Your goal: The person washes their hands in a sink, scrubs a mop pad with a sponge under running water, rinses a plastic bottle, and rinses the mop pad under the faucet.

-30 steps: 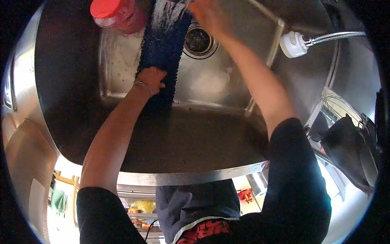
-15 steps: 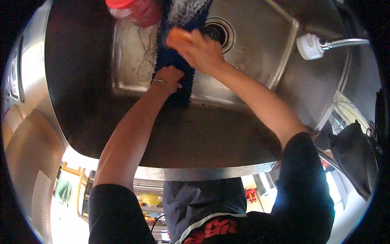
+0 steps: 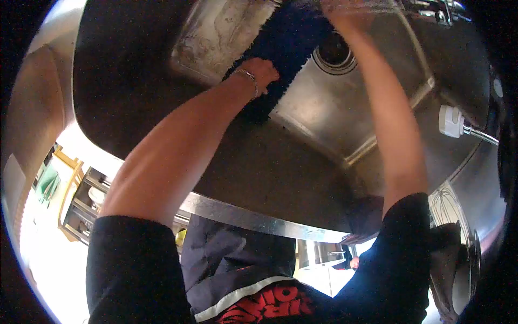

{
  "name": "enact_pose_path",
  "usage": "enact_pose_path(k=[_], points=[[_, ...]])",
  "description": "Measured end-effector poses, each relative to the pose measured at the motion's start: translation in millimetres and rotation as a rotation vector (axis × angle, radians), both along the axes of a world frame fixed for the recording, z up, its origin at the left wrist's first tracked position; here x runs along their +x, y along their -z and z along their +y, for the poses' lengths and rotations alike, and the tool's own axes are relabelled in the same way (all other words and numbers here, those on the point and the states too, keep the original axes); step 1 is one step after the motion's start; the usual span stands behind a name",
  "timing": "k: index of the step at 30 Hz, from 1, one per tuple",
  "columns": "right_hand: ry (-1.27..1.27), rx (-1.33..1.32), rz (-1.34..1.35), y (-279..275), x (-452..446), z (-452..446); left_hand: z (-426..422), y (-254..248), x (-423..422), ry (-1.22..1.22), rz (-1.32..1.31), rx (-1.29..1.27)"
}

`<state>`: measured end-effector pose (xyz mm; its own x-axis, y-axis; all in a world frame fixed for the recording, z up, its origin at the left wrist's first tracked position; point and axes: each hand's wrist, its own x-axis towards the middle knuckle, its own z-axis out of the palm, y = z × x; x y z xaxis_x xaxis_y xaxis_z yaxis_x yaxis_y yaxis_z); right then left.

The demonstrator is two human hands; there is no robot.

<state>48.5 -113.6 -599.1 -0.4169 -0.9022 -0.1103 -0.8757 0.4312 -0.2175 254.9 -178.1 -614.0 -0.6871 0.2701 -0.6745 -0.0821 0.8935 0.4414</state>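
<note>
A long dark blue mat (image 3: 291, 40) with shaggy edges lies across the bottom of a steel sink (image 3: 318, 102). My left hand (image 3: 261, 75), a chain bracelet on its wrist, is closed on the mat near its lower end. At the top edge of the view, beyond the mat's right side, my right hand (image 3: 340, 11) is blurred and partly cut off. Its fingers and anything in them are hidden.
A round drain (image 3: 334, 56) lies right of the mat. On the right are a white spray head (image 3: 450, 121) with a metal hose and a wire whisk (image 3: 445, 202). A tap fitting (image 3: 442, 13) is at the top right. The sink's front rim (image 3: 253, 216) passes before my body.
My right hand, which held an orange block over the mat, has moved farther away to the top edge. The view has turned and shifted; the red-topped container has left it.
</note>
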Motion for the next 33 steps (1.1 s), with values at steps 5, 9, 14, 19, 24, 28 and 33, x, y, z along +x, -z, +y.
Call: enact_pose_path(k=[5,9,14,19,24,28,33], points=[[-0.058,0.112,0.327,6,19,8,-10,1,3,0.044,0.062,0.006],[-0.181,0.028,0.172,20,-24,12,-4,0,0,0.042,0.048,-0.004],[-0.061,0.214,0.055,78,-114,16,0,-13,-3,0.001,-0.055,-0.048],[-0.051,-0.191,0.28,43,-42,13,0,2,3,-0.039,0.033,-0.025],[0.07,-0.148,0.262,-15,-22,-18,-8,-6,-11,-0.025,-0.078,-0.088],[-0.008,-0.058,0.124,10,-17,13,-17,-17,-25,0.054,-0.037,-0.041],[0.343,-0.074,-0.12,63,-83,16,-12,-17,-61,0.147,-0.414,-0.07]])
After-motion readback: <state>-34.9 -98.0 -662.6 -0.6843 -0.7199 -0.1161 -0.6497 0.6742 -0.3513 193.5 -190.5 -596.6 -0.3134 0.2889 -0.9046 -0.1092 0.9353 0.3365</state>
